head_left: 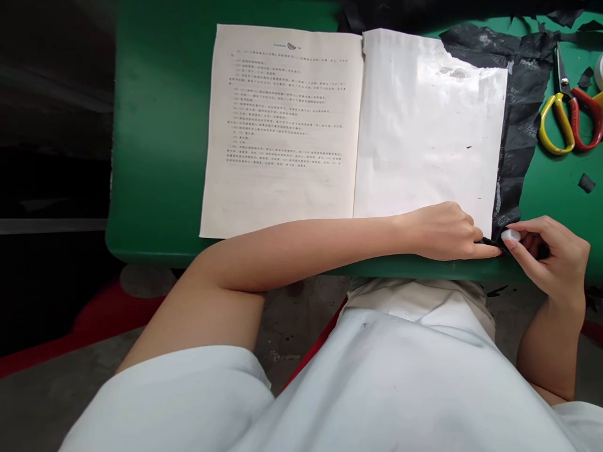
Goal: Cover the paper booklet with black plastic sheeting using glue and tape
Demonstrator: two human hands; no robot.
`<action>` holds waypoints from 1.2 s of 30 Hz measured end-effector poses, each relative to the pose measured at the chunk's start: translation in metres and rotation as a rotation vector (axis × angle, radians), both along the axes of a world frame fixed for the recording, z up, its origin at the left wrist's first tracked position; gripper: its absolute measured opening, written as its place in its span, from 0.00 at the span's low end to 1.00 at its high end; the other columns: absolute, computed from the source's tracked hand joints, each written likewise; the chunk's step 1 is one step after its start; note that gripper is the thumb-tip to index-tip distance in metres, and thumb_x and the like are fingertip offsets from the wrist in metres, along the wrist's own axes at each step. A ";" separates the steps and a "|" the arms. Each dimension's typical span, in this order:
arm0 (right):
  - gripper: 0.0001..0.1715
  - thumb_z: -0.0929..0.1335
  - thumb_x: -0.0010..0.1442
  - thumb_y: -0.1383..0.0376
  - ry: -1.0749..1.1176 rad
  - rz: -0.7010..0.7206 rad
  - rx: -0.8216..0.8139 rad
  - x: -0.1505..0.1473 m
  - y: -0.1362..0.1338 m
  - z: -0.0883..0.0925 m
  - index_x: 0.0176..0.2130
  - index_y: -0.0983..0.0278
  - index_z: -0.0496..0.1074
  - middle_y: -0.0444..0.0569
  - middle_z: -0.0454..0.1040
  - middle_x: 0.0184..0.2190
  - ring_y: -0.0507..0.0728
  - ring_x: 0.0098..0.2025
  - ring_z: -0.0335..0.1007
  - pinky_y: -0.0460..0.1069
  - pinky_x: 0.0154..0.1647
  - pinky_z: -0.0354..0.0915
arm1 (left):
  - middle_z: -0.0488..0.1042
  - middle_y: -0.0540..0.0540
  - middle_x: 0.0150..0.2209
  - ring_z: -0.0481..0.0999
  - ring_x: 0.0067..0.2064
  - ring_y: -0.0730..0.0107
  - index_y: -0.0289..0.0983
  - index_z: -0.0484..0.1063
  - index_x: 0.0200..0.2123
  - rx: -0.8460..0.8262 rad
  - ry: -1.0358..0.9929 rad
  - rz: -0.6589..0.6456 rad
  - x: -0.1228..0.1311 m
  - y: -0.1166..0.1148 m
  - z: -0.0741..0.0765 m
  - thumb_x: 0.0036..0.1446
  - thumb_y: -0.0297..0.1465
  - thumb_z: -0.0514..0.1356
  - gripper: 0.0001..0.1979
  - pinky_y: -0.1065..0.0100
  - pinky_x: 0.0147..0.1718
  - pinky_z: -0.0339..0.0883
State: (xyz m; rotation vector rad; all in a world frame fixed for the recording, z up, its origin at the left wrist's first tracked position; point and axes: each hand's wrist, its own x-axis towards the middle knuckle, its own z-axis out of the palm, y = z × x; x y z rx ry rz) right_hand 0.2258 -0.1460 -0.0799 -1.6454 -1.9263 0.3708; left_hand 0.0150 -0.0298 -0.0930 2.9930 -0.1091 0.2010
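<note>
An open book [282, 125] lies on the green table, its printed page to the left and a glossy white inner cover [428, 132] to the right. A torn, wrinkled black sheet [518, 138] runs under and beyond the cover's top and right edges. My left hand [443, 232] rests at the cover's lower right corner, fingers mostly curled, a narrow black piece at its fingertips. Just right of it, my right hand [551, 251] pinches a small white rounded thing [510, 236] between thumb and fingers. Its exact kind is unclear, and the curled fingers behind it are partly hidden.
Scissors with yellow and red handles [563, 116] lie at the right on the green table [160, 144]. Black scraps [586, 183] are scattered there. A white object [598, 72] is cut off at the right edge. The table's front edge runs below my forearm.
</note>
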 end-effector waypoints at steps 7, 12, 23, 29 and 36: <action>0.08 0.73 0.59 0.68 -0.007 0.000 -0.003 0.001 0.000 -0.001 0.40 0.58 0.74 0.43 0.73 0.28 0.49 0.22 0.63 0.47 0.22 0.60 | 0.78 0.47 0.34 0.74 0.29 0.74 0.46 0.67 0.60 -0.010 0.016 0.006 0.000 0.000 0.001 0.67 0.24 0.49 0.22 0.65 0.23 0.40; 0.08 0.73 0.59 0.68 -0.012 0.001 0.003 0.001 -0.001 0.000 0.40 0.58 0.74 0.43 0.73 0.28 0.49 0.23 0.63 0.47 0.22 0.60 | 0.78 0.47 0.34 0.75 0.29 0.74 0.47 0.67 0.60 -0.006 0.019 0.010 0.000 0.000 0.001 0.67 0.25 0.49 0.22 0.64 0.23 0.38; 0.09 0.73 0.58 0.70 -0.039 0.030 0.028 0.003 -0.001 -0.002 0.40 0.59 0.73 0.43 0.73 0.28 0.48 0.23 0.63 0.46 0.22 0.61 | 0.79 0.48 0.34 0.76 0.29 0.73 0.47 0.66 0.61 0.003 0.025 -0.004 0.000 0.000 0.001 0.66 0.23 0.50 0.23 0.64 0.22 0.37; 0.09 0.72 0.55 0.72 -0.029 0.065 0.036 0.002 -0.001 -0.002 0.37 0.60 0.72 0.42 0.70 0.25 0.48 0.22 0.60 0.46 0.20 0.58 | 0.79 0.47 0.34 0.76 0.29 0.73 0.47 0.67 0.61 0.006 0.022 -0.007 0.000 0.001 0.001 0.67 0.24 0.50 0.23 0.64 0.22 0.36; 0.10 0.70 0.54 0.74 -0.033 0.076 0.012 0.002 -0.002 0.000 0.34 0.60 0.70 0.42 0.69 0.24 0.49 0.23 0.59 0.47 0.21 0.58 | 0.79 0.47 0.34 0.76 0.29 0.73 0.47 0.67 0.61 -0.001 0.020 -0.006 0.000 0.000 0.001 0.66 0.23 0.50 0.23 0.64 0.22 0.36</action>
